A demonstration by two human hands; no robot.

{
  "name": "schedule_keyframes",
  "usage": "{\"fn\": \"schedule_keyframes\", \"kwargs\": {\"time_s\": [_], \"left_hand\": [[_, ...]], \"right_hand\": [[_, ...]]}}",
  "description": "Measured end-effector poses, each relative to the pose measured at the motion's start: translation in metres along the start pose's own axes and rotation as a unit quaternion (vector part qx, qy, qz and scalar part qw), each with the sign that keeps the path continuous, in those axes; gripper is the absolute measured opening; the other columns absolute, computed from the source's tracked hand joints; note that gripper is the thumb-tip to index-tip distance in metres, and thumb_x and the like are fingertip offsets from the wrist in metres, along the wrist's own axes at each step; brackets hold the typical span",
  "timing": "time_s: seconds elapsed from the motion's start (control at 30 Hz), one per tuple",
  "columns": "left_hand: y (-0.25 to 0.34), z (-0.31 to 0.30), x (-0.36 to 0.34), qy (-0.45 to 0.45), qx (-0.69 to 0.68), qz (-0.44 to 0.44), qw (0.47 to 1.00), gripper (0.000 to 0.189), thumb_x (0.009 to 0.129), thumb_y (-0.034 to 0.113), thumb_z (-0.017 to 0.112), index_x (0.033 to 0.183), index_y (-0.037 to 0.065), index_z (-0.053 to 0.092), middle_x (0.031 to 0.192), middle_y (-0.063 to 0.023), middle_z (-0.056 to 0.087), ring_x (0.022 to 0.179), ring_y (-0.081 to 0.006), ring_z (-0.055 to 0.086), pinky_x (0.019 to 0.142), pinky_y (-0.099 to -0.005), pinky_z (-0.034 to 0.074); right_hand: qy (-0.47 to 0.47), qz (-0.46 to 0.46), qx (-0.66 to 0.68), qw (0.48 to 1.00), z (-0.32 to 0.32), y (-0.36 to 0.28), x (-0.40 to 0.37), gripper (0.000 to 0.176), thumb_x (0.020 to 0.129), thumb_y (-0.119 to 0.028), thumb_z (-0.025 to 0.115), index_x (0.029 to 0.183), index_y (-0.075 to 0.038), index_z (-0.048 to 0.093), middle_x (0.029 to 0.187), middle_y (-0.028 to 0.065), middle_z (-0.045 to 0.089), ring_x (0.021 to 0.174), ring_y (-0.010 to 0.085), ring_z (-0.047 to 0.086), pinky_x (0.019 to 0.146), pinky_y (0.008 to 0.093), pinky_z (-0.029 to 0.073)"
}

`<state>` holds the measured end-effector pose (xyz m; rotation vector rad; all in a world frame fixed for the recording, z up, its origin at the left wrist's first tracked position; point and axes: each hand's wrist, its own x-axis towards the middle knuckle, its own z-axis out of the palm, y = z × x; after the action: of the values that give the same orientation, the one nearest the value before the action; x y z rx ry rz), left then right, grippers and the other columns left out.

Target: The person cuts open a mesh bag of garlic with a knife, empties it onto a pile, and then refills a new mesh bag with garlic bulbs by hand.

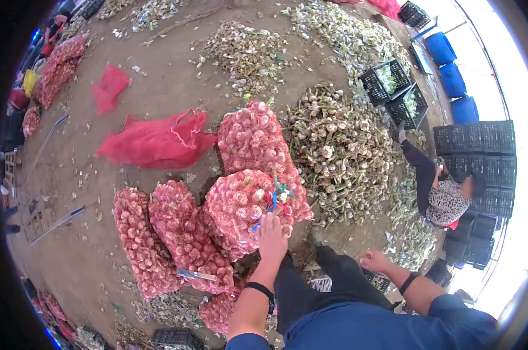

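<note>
My left hand point(272, 235) is at the tied mouth of a red mesh sack of garlic point(238, 198), its fingers closed on a blue tie point(273, 203). Green string point(282, 189) shows at the same end. Behind it lies another full garlic sack point(253, 131). Two more filled sacks, one on the outer left point(138, 239) and one nearer point(179, 227), lie beside it. A flat, shiny strip point(197, 274) rests across the nearer one. My right hand point(375, 261) is by my right knee, fingers curled; whether anything is in them cannot be made out.
A large heap of loose garlic point(334, 149) lies ahead to the right. A person point(448, 198) sits beyond it, near stacked black crates point(477, 154). Red mesh bags point(159, 143) lie on the dirt floor. Blue barrels point(452, 79) stand at the far right.
</note>
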<state>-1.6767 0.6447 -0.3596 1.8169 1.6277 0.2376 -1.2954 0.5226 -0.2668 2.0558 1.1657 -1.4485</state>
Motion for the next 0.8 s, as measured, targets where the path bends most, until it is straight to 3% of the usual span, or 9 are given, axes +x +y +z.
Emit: {"fn": "schedule_keyframes", "kwargs": {"time_s": [0.3,0.37,0.43,0.47,0.5,0.53,0.6,0.7,0.8], "left_hand": [[-0.046,0.008,0.05,0.061,0.055,-0.2,0.976,0.096,0.074,0.038,0.077,0.148,0.002,0.028,0.154,-0.0214,0.023,0.145,-0.0368,0.017,0.116,-0.0502,0.019],[-0.048,0.024,0.058,0.112,0.045,-0.238,0.964,0.107,0.07,0.046,0.079,0.15,0.002,0.023,0.156,-0.024,0.018,0.146,-0.039,0.014,0.116,-0.0527,0.017],[-0.058,0.04,0.066,0.131,0.086,-0.271,0.95,0.109,0.069,0.048,0.078,0.15,0.003,0.021,0.156,-0.024,0.016,0.146,-0.0397,0.013,0.116,-0.0538,0.017],[-0.063,0.046,0.068,0.139,0.127,-0.289,0.939,0.111,0.069,0.05,0.078,0.151,0.003,0.02,0.157,-0.024,0.015,0.146,-0.0405,0.013,0.115,-0.0549,0.017],[-0.069,0.052,0.072,0.19,0.113,-0.316,0.923,0.113,0.068,0.056,0.076,0.152,0.006,0.019,0.157,-0.0242,0.016,0.145,-0.0434,0.014,0.114,-0.0574,0.017],[-0.076,0.057,0.077,0.243,0.098,-0.343,0.902,0.115,0.067,0.062,0.074,0.153,0.01,0.018,0.157,-0.0243,0.016,0.144,-0.0462,0.015,0.113,-0.0599,0.017],[-0.097,0.067,0.081,0.285,0.121,-0.296,0.903,0.111,0.071,0.067,0.067,0.153,0.01,0.018,0.153,-0.026,0.025,0.139,-0.0487,0.026,0.109,-0.0623,0.025],[-0.121,0.071,0.081,0.306,0.108,-0.254,0.911,0.105,0.073,0.069,0.064,0.15,0.01,0.025,0.149,-0.0261,0.03,0.135,-0.0502,0.031,0.105,-0.064,0.028],[-0.136,0.073,0.081,0.329,0.075,-0.235,0.911,0.098,0.075,0.07,0.06,0.148,0.012,0.029,0.147,-0.0275,0.032,0.134,-0.0501,0.032,0.105,-0.0659,0.028]], "right_hand": [[0.19,-0.11,-0.008,0.976,-0.106,-0.068,0.217,0.03,0.089,-0.028,0.062,0.107,-0.006,0.068,0.081,0.0087,0.07,0.069,0.0175,0.067,0.064,0.0345,0.053],[0.157,-0.101,0.187,0.964,-0.135,-0.077,0.32,0.024,0.091,-0.028,0.058,0.088,-0.005,0.066,0.07,0.0048,0.063,0.058,0.0154,0.057,0.053,0.0315,0.046],[0.252,-0.04,0.337,0.907,-0.163,-0.162,0.362,0.021,0.094,-0.026,0.053,0.091,-0.006,0.057,0.067,0.0041,0.058,0.053,0.0166,0.053,0.046,0.0312,0.042],[0.297,-0.281,0.16,0.899,-0.169,-0.116,0.475,0.024,0.096,-0.029,0.054,0.091,-0.006,0.057,0.068,0.0021,0.057,0.055,0.0147,0.053,0.046,0.0301,0.042],[0.223,-0.075,0.552,0.8,-0.174,-0.23,0.415,0.025,0.093,-0.029,0.058,0.094,-0.004,0.056,0.07,0.0042,0.058,0.06,0.0162,0.056,0.051,0.0339,0.045],[0.175,-0.142,0.562,0.796,-0.173,-0.235,0.474,0.029,0.092,-0.03,0.06,0.091,-0.002,0.058,0.076,0.0062,0.061,0.066,0.0167,0.06,0.057,0.0343,0.047],[0.29,-0.205,0.197,0.914,-0.17,-0.32,0.503,0.038,0.092,-0.036,0.057,0.104,-0.001,0.066,0.098,0.0146,0.068,0.092,0.0268,0.065,0.082,0.0376,0.049],[0.288,-0.354,0.034,0.889,-0.144,-0.428,0.517,0.052,0.092,-0.046,0.053,0.12,-0.003,0.061,0.123,0.0184,0.061,0.112,0.0346,0.058,0.097,0.0397,0.045],[0.298,-0.485,-0.12,0.814,-0.128,-0.492,0.554,0.055,0.092,-0.048,0.052,0.121,-0.003,0.059,0.127,0.0194,0.057,0.114,0.0358,0.056,0.098,0.0423,0.044]]}}
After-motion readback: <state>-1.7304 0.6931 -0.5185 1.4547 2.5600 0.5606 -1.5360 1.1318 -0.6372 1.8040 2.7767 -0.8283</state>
